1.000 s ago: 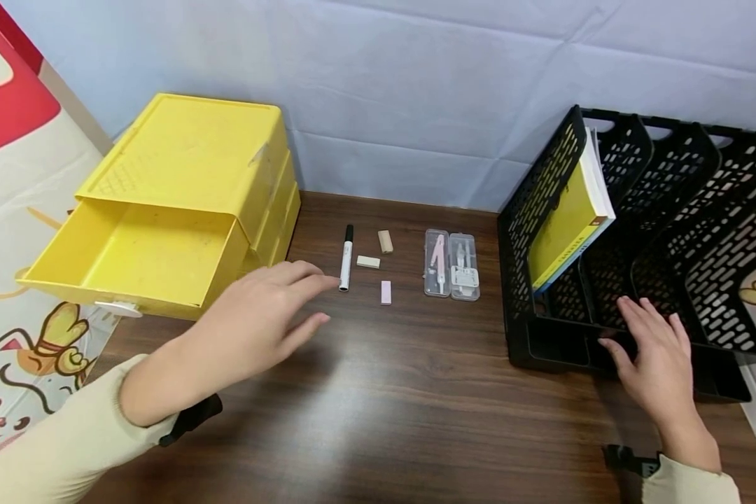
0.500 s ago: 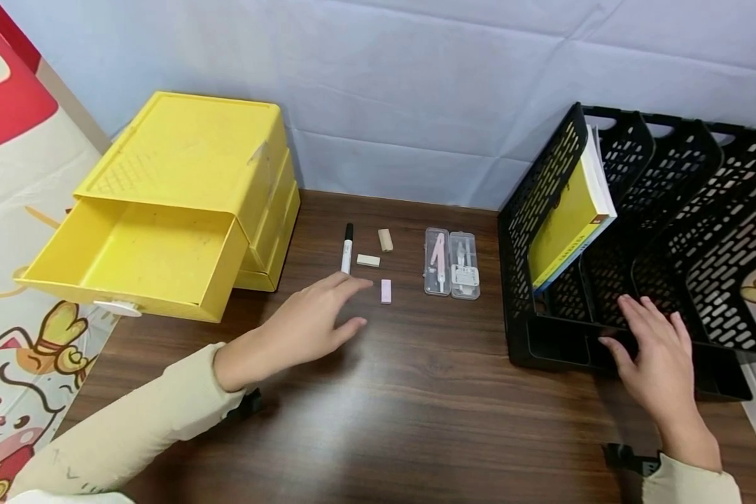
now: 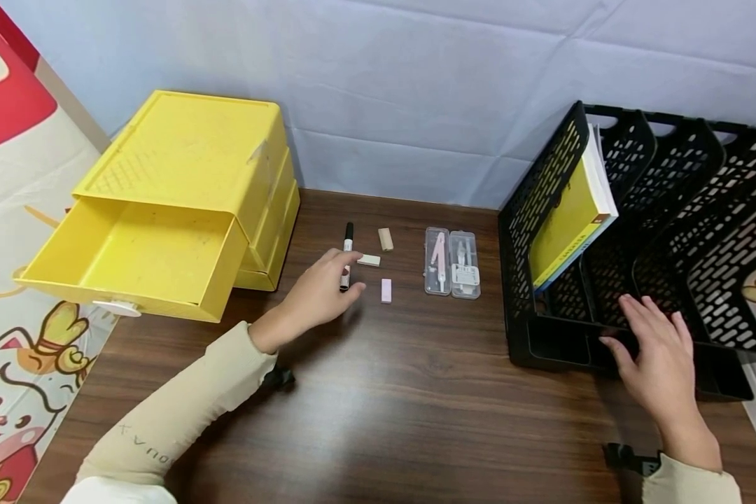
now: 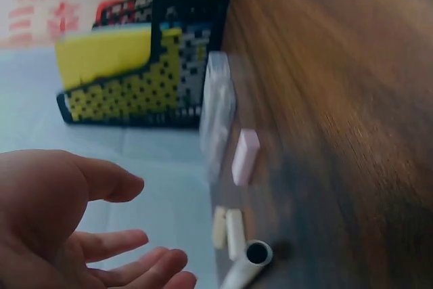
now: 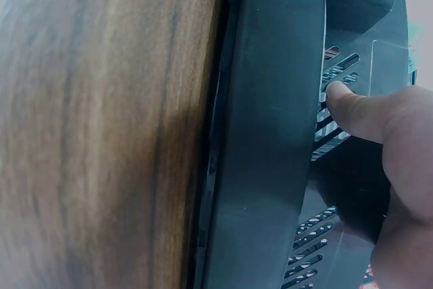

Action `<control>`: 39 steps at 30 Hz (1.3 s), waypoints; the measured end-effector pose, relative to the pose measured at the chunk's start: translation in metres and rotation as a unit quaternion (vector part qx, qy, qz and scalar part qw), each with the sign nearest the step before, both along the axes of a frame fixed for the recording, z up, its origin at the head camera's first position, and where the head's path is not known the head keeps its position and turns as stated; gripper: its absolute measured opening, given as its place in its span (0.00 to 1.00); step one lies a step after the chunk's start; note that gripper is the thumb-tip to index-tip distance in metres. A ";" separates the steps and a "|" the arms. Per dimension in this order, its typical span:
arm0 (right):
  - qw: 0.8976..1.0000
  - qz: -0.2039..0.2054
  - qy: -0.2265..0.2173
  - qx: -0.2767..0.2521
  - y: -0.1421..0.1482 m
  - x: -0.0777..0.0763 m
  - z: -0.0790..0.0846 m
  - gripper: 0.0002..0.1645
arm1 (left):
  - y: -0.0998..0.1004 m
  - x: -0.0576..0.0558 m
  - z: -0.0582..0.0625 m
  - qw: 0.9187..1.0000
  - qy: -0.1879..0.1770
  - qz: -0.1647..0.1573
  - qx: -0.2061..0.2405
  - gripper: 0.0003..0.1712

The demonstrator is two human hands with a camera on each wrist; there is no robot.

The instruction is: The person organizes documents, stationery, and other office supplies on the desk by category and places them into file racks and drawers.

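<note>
My left hand point(image 3: 315, 290) hovers over a white marker point(image 3: 348, 245) with a black cap, its thumb and fingers spread apart. In the left wrist view the marker point(image 4: 247, 272) lies below the fingers with nothing held in them. Beside it on the table are a white eraser point(image 3: 369, 260), a beige eraser point(image 3: 386, 239) and a pink eraser point(image 3: 386, 291). My right hand point(image 3: 658, 364) rests at the front of a black file organizer point(image 3: 514, 280), fingers loosely extended over its front compartments. The right wrist view shows the thumb point(image 5: 355, 109) near the compartment edge.
A yellow drawer unit point(image 3: 183, 147) stands at left, its top drawer point(image 3: 227, 273) pulled out. A clear case with a pink compass point(image 3: 439, 259) lies right of the erasers. A yellow book point(image 3: 567, 217) stands in the organizer. A pale cloth point(image 3: 403, 105) hangs behind.
My left hand has moved right from beside the yellow drawer, then slightly back and up over the marker. The right hand has stayed at the organizer.
</note>
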State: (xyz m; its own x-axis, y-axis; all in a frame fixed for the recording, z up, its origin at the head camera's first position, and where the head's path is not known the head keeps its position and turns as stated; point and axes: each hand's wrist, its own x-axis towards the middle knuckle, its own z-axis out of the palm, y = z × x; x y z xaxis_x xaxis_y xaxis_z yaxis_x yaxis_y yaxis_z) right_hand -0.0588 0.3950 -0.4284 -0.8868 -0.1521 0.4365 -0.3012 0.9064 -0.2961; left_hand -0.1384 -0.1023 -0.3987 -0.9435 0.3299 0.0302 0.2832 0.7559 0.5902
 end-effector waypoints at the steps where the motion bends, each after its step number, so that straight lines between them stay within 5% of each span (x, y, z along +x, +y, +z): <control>1: 1.000 0.000 0.000 0.001 0.000 0.000 0.000 0.34 | 0.000 -0.004 -0.003 1.000 -0.005 0.011 0.007 0.30; 12: 1.000 -0.001 0.004 -0.002 0.001 0.000 -0.001 0.37 | 0.003 -0.038 -0.025 0.993 -0.067 0.100 0.015 0.37; 20: 1.000 0.000 0.004 -0.004 0.000 0.000 0.000 0.38 | 0.010 -0.052 -0.031 0.984 -0.145 0.095 -0.045 0.48; 24: 1.000 -0.001 0.005 -0.003 0.000 0.000 0.000 0.42 | 0.013 -0.058 -0.030 0.982 -0.152 0.099 -0.052 0.42; 30: 1.000 -0.003 0.000 -0.004 0.000 0.001 -0.001 0.34 | 0.014 -0.065 -0.029 0.982 -0.152 0.097 -0.056 0.28; 39: 1.000 -0.001 0.000 -0.005 0.000 0.000 -0.001 0.35 | 0.010 -0.069 -0.031 0.982 -0.156 0.090 -0.064 0.21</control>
